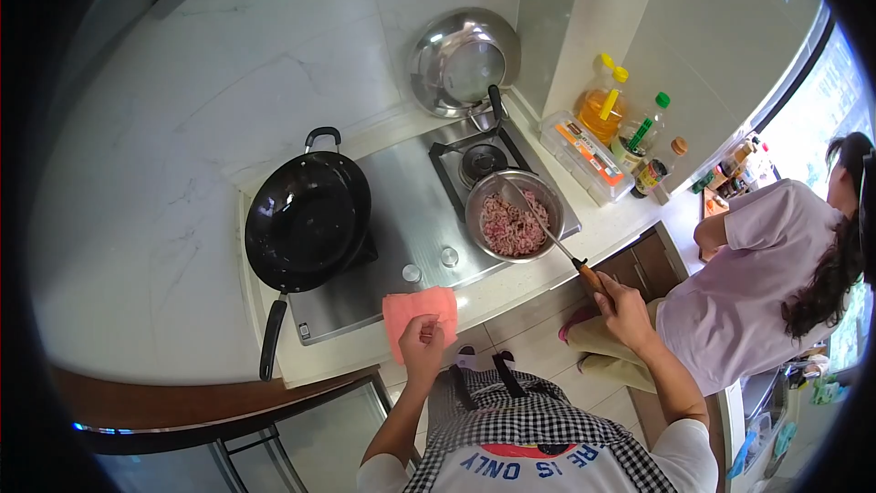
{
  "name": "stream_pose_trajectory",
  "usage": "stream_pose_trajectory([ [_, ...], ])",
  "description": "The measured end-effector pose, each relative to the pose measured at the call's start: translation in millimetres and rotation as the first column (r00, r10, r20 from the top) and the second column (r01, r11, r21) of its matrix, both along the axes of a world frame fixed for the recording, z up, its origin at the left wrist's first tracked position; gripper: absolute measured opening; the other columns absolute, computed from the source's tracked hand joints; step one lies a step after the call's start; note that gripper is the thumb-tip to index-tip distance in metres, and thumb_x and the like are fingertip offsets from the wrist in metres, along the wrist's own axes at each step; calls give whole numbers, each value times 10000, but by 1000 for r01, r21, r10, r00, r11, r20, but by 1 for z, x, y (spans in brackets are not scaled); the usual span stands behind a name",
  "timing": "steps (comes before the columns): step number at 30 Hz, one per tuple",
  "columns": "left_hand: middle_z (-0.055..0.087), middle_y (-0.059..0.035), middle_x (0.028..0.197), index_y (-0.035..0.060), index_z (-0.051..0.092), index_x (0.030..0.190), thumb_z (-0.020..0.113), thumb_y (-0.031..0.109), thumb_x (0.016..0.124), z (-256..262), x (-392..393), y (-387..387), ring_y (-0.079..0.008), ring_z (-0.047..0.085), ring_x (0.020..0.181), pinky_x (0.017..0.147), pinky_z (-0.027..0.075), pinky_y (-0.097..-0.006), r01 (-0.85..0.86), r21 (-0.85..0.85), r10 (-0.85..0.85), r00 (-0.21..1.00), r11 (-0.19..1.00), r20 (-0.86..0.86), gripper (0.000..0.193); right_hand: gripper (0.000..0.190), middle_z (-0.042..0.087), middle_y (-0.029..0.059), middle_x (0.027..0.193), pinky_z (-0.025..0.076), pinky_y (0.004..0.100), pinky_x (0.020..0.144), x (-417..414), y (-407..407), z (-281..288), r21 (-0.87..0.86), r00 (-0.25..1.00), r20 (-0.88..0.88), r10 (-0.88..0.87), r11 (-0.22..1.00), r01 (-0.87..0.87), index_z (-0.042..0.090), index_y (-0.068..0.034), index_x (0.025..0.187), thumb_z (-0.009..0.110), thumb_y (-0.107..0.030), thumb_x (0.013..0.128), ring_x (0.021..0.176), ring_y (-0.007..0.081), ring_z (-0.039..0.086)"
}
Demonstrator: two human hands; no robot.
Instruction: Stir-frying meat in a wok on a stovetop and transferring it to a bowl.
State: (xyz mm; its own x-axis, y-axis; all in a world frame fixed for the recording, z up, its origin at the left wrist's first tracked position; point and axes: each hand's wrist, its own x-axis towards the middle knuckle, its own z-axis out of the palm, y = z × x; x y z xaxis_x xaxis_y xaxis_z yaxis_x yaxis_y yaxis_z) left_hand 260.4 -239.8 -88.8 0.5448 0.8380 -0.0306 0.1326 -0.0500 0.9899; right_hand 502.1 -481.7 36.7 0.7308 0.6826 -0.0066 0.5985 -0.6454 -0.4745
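Note:
My right hand (626,315) grips the wooden handle of a metal spatula (558,241), whose blade rests in a stainless steel bowl (472,229) of raw minced meat (513,227). That bowl sits on the right part of the steel gas hob (404,219), by its burner. Over the counter's front edge, my left hand (423,341) is at a folded pink cloth (419,305), its fingers curled; whether they pinch the cloth is not plain. On the left burner stands a black wok (308,219), which looks empty, its long handle pointing towards the front edge.
A large steel bowl (472,68) leans on the back wall, beside a black handle. Right of the hob are a clear plastic box (587,157), an oil bottle (602,109) and sauce bottles (651,174). Another person (766,281) stands close at my right, facing the far counter.

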Motion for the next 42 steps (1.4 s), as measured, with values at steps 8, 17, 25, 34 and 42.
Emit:
stream_pose_trajectory([
  [8, 649, -64, 831, -2, 634, 970, 606, -29, 819, -7, 12, 4, -99, 611, 701, 584, 505, -224, 56, -31, -55, 998, 998, 19, 155, 382, 647, 248, 948, 489, 451, 776, 8, 12, 26, -70, 974, -192, 120, 988, -135, 564, 20, 1211, 593, -123, 857, 877, 410, 627],
  [17, 644, -61, 772, -1, 631, 947, 603, -18, 831, -4, 20, 2, -101, 614, 684, 546, 518, -236, 67, -58, -67, 998, 996, 2, 121, 410, 644, 253, 985, 495, 441, 787, 10, 3, 18, -9, 985, -152, 80, 997, -82, 555, 18, 1233, 605, -118, 849, 899, 408, 626],
  [25, 633, -23, 800, -1, 622, 950, 598, -15, 862, -7, 27, -2, -72, 577, 683, 612, 465, -207, 79, -56, -79, 997, 995, 1, 92, 403, 649, 229, 895, 487, 455, 739, 14, 9, 2, -40, 994, -108, 30, 999, -35, 567, -5, 1227, 606, -134, 848, 831, 399, 625],
  [34, 597, -19, 764, 0, 612, 956, 587, -1, 875, -13, 27, -6, -63, 559, 636, 494, 511, -217, 91, -49, -89, 995, 995, 52, 85, 389, 635, 265, 920, 484, 445, 755, 10, 12, 13, -21, 983, -171, 68, 997, -73, 564, 20, 1218, 597, -131, 861, 854, 420, 621],
  [42, 599, -26, 761, -1, 612, 952, 591, 12, 879, -16, 25, -10, -68, 562, 626, 499, 504, -211, 55, -54, -51, 997, 997, 65, 77, 375, 632, 261, 909, 480, 455, 746, 21, -2, 14, 34, 982, -185, 50, 998, -45, 575, 26, 1199, 599, -130, 858, 848, 419, 623],
])
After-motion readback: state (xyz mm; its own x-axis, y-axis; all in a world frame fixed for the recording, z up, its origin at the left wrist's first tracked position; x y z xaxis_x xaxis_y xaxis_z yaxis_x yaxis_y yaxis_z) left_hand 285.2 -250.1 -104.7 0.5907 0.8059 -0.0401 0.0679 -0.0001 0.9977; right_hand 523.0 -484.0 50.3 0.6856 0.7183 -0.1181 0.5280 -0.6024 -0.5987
